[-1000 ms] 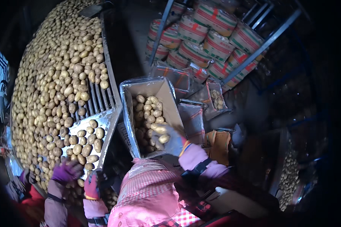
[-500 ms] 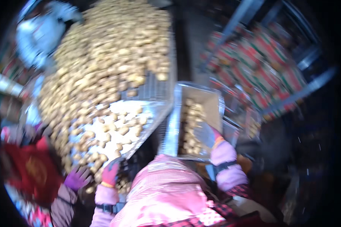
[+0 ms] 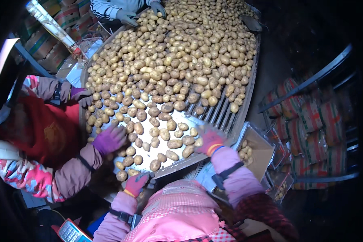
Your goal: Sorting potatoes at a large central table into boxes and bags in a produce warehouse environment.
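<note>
Many potatoes [image 3: 174, 144] lie loose on a sloping metal chute [image 3: 182, 119]. My right hand [image 3: 211, 140], in a pink and grey glove, is over the chute's right edge, its fingers blurred but apparently spread beside the nearest potatoes. My left hand [image 3: 137, 184], in the same kind of glove, is at the chute's lower lip. Its grey fingers point right and look apart, with no potato visible in them; the palm side is hidden. An open carton [image 3: 263, 155], partly filled with potatoes, stands just right of my right forearm.
A co-worker's purple-gloved hand [image 3: 110, 140] reaches over the chute's left side. Another co-worker's grey-gloved hand [image 3: 127, 17] is at the far pile. Slatted metal bars [image 3: 218, 112] lie above the chute. Stacked printed cartons [image 3: 310, 129] and a metal rail [image 3: 310, 78] stand right.
My view has turned. My right hand has left the carton, where it held a flat grey thing, and is now over the chute. A co-worker's purple glove has moved farther over the potatoes.
</note>
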A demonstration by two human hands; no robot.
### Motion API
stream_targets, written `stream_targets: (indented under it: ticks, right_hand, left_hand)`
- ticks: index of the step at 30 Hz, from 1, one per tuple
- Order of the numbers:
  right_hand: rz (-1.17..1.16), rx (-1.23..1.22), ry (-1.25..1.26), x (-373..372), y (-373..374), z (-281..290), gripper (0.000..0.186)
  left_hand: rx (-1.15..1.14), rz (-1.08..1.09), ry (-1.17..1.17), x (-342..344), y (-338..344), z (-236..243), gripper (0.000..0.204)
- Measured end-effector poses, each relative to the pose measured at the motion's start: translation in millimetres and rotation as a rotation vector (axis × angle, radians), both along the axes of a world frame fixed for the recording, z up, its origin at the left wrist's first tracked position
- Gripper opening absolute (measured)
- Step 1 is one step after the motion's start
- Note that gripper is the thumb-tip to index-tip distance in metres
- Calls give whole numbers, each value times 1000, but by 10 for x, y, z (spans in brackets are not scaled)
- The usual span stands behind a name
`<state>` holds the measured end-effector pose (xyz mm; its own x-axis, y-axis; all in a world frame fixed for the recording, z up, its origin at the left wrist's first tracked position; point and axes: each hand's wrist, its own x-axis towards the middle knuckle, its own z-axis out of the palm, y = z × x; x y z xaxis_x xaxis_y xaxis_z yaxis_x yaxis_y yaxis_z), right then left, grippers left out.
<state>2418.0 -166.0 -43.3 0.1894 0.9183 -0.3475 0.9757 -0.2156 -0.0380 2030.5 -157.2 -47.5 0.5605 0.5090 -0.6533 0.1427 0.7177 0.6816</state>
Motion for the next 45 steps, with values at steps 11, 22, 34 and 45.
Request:
stream_targets:
  ticks: [11,22,34,45]
  right_hand:
    - [392,-150,553,-304,914,-230,55]
    - [-256,262,135,2437,2380,63,65]
    - [160,528,397,182,846,-278,63]
    - [-480,548,-207,2694,1502,-10,70]
  left_hand:
    - [-154,156,180,47,-57,-169,32]
    - [-250,258,278,137,-123,-21,26]
    - [-222,296,300,346,67,-1,25]
    - [-201,687,-284,465,278,-51,23]
